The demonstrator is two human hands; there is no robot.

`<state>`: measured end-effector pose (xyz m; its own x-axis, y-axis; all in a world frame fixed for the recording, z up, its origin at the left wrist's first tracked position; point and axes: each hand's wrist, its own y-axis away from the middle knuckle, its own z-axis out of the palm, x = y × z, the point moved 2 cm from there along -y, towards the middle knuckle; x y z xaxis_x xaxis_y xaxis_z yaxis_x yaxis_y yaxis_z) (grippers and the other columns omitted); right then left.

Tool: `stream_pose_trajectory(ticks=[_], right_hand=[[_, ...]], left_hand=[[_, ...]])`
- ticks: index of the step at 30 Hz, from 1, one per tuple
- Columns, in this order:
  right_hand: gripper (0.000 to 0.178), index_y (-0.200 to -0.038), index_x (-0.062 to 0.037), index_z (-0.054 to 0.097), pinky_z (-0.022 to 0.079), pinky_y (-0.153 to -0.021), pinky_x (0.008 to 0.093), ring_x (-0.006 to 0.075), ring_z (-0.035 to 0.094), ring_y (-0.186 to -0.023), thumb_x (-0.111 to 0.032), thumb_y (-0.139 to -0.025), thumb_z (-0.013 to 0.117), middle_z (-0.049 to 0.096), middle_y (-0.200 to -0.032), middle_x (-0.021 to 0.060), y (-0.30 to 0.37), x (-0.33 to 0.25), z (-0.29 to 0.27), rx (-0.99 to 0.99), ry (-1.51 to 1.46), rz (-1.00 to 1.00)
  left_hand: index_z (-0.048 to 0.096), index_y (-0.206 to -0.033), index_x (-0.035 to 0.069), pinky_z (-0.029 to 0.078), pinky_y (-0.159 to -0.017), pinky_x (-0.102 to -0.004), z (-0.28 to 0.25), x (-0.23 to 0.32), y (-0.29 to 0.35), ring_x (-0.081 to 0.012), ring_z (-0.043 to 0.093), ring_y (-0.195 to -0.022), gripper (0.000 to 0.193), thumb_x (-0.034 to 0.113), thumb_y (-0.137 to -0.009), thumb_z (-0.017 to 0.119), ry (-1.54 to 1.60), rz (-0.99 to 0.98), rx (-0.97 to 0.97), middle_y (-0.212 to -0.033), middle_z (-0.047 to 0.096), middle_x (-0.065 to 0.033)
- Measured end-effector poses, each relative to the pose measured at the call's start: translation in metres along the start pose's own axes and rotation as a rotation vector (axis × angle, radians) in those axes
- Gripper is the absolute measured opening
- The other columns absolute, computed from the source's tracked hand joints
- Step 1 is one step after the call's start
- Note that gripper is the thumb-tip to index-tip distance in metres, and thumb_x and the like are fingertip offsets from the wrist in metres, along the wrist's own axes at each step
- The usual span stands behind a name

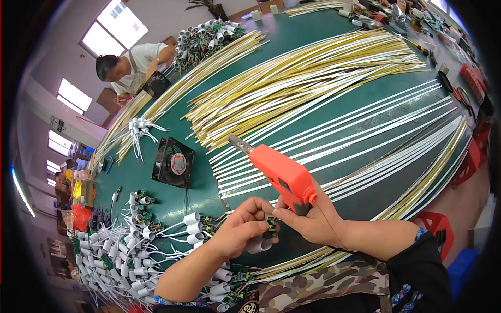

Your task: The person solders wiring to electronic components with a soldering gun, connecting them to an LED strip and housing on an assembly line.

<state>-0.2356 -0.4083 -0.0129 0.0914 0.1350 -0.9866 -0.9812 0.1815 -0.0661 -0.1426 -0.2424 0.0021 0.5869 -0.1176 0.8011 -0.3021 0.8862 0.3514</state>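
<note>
1. The right hand [308,216] is closed around the grip of an orange glue gun [282,175], whose metal nozzle points up and away over the green worktop [313,41]. A thin dark cord hangs from the gun's rear past the wrist.
2. The left hand [242,227] is closed in a pinch on a small green circuit board [271,224], and the right hand's fingertips meet it at the same spot, just below the gun's handle. A short white tube [259,245] sits under the left hand's fingers; I cannot tell whether it is gripped or only resting there.
3. The board looks light, stiff and fragile, with small parts and fine leads that would bend; it is best held by its bare edges, as now. The gun looks rigid and fairly light, and its nozzle is likely hot, so the handle is the place to hold it.
4. To the left lies a heap of white tubes with wires [125,250]. A black fan [174,163] stands beyond it.
5. Long yellow and white strips [313,78] fan across the worktop.
6. Another person [133,65] works at the far-left end.
</note>
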Motion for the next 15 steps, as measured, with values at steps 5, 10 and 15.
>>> stream_pose_trajectory(ticks=[5,10,15], right_hand=[[0.060,-0.138,-0.0074,0.037,0.048,-0.084,0.0309,0.0130,0.059,-0.090,-0.005,-0.086,0.067,0.059,-0.096,0.0049,0.000,0.001,0.000,-0.022,-0.012,-0.023],[0.046,-0.125,-0.0057,0.044,0.048,-0.083,0.0315,0.0130,0.059,-0.089,-0.005,-0.085,0.067,0.059,-0.094,0.0049,-0.001,-0.005,-0.002,-0.028,-0.131,0.042],[0.026,-0.104,-0.0030,0.055,0.048,-0.077,0.0300,0.0123,0.058,-0.083,-0.006,-0.083,0.070,0.059,-0.090,0.0036,-0.002,-0.014,-0.010,-0.074,-0.102,0.109]], left_hand=[[0.048,-0.115,0.002,0.047,-0.062,-0.0225,0.018,0.012,0.004,-0.0086,0.059,-0.078,0.027,0.014,-0.094,0.060,-0.476,0.009,0.189,-0.095,0.060,-0.0050],[0.054,-0.115,0.002,0.044,-0.057,-0.0211,0.026,0.028,0.013,-0.0069,0.059,-0.070,0.024,0.015,-0.095,0.058,-0.531,-0.140,0.250,-0.085,0.060,-0.0009],[0.060,-0.111,0.005,0.042,-0.054,-0.0202,0.019,0.042,0.025,-0.0041,0.055,-0.064,0.018,0.014,-0.095,0.058,-0.466,-0.235,0.180,-0.076,0.057,0.0029]])
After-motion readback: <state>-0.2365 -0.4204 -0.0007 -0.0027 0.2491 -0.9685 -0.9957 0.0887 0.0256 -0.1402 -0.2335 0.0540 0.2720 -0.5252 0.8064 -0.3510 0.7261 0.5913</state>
